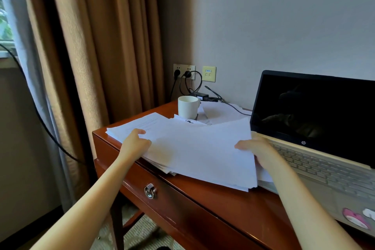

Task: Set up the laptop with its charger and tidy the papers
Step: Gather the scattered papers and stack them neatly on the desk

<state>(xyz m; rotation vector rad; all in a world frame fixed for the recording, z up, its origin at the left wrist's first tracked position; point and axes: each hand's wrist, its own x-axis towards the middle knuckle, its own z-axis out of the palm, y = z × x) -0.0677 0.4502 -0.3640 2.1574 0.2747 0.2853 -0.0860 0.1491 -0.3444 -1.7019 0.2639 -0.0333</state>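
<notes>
Fingers of the left hand (135, 142) curl over the left edge of the papers (194, 148), thumb on top, pinching the sheets; those of the right hand (256, 150) grip the right edge the same way, thumb above and the rest hidden beneath. Two hands, then, hold one loose, fanned stack, too many sheets to count, lying on the desk (203, 199) and overhanging its front edge. Its right side touches the one open laptop (316, 138), whose screen is dark. Behind the stack stands one white mug (188, 106), with more paper beyond it. One charger (203, 95) lies by the wall, its cable running to the laptop. Two plugs sit in the socket (184, 71).
</notes>
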